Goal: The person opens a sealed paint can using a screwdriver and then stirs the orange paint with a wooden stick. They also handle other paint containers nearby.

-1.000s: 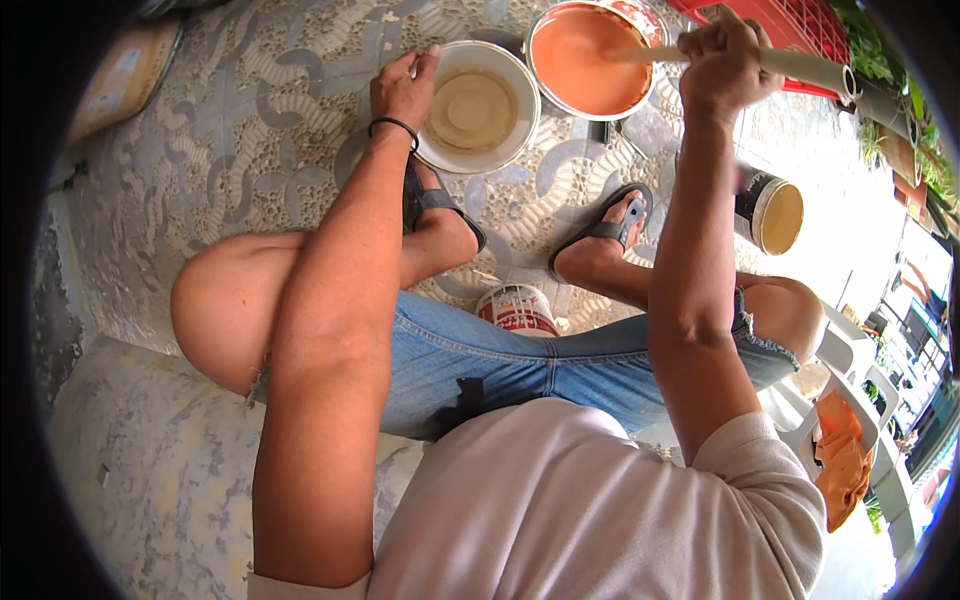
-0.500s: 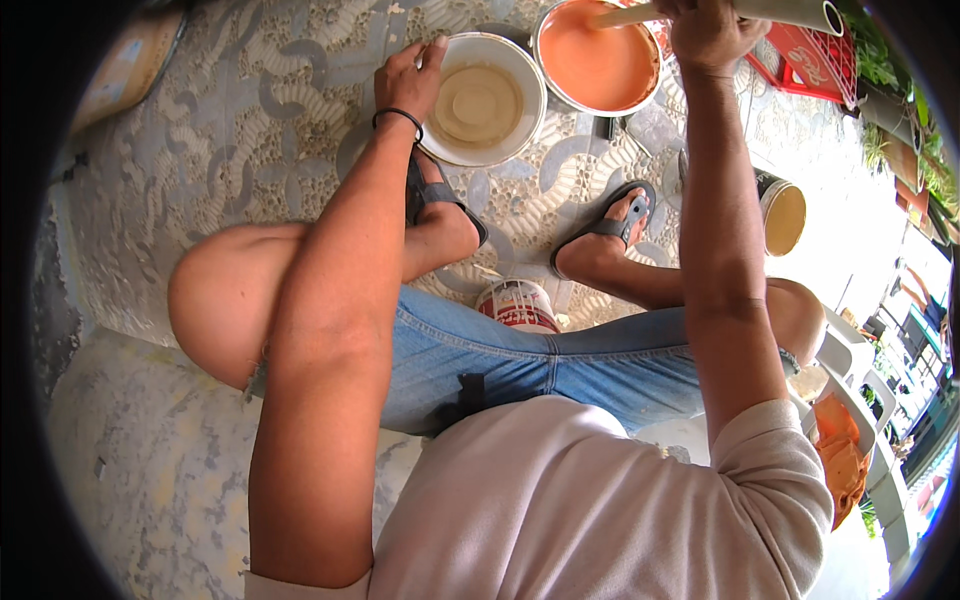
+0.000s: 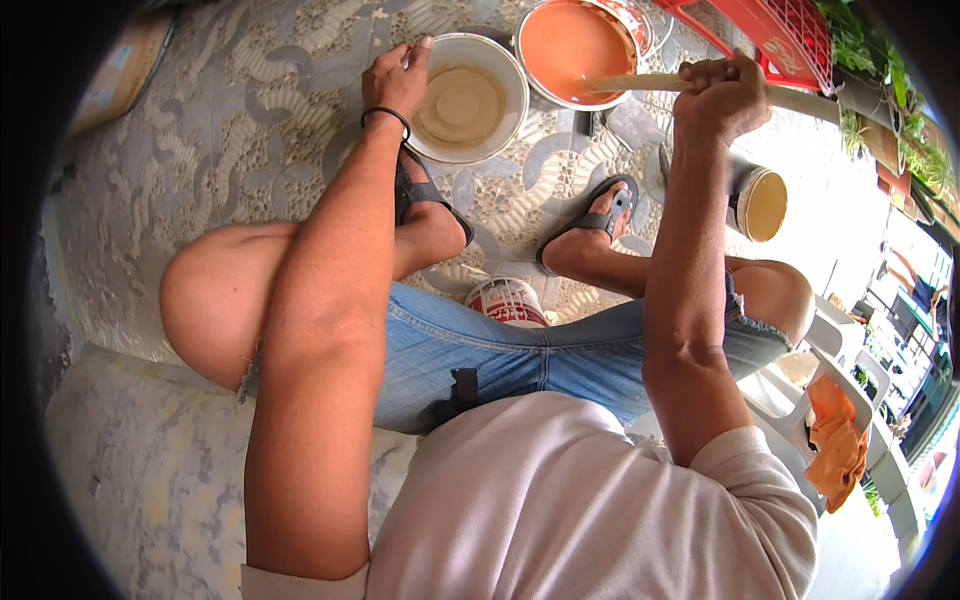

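My left hand point(image 3: 397, 82) grips the left rim of a white bucket point(image 3: 516, 125), which has a layer of beige residue at its bottom. Just to the right stands a second bucket, holding orange paint point(image 3: 572, 48). Closed around a pale, hollow pipe point(image 3: 650, 83), my right hand point(image 3: 722, 98) is to the right of the paint bucket. The pipe's left end rests in the paint near the bucket's lower rim. Its other end extends past my fist to the right.
A red crate point(image 3: 790, 40) and plants point(image 3: 880, 60) stand at the far right. An open can point(image 3: 764, 204) is nearer, right of my sandalled foot. A small red-and-white tub point(image 3: 507, 302) sits between my legs. An orange cloth point(image 3: 836, 440) hangs over a pale chair at right.
My right hand has come nearer and slightly right, and the pipe's end now lies lower in the paint bucket. My left hand keeps its place on the white bucket. The view has shifted slightly.
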Tool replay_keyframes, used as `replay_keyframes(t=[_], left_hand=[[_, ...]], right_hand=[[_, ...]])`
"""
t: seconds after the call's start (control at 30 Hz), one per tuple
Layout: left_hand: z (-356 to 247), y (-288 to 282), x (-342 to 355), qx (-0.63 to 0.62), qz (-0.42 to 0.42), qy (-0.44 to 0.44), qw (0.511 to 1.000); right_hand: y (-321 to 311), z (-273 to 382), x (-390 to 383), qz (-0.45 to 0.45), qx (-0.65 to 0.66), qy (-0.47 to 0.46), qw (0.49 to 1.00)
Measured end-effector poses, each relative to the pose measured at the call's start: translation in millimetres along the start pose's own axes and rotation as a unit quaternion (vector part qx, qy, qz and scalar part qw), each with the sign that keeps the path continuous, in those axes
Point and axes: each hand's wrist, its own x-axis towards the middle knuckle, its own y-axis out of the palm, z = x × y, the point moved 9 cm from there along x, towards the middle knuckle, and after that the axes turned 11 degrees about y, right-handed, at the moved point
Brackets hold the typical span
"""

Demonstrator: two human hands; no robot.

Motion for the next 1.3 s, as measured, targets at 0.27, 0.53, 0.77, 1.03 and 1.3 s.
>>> replay_keyframes(t=[0.27,0.53,0.77,1.03,1.3], left_hand=[[-1,-2,2,0.013,-0.013,0.015,1.000],[-2,-8,-1,0.028,-0.029,0.027,0.999],[-7,-4,-2,0.010,-0.025,0.023,0.999],[-2,-3,0,0.022,-0.017,0.011,1.000],[-8,-3,-1,0.039,-0.005,0.002,0.999]], right_hand=[[45,43,23,0.125,0.001,-0.036,0.991],[48,0,15,0.142,-0.131,-0.099,0.976],[-19,-15,7,-0.004,0.082,0.038,0.996],[27,17,-3,0.120,-0.070,-0.107,0.984],[9,-8,-5,0.062,0.011,-0.006,0.998]])
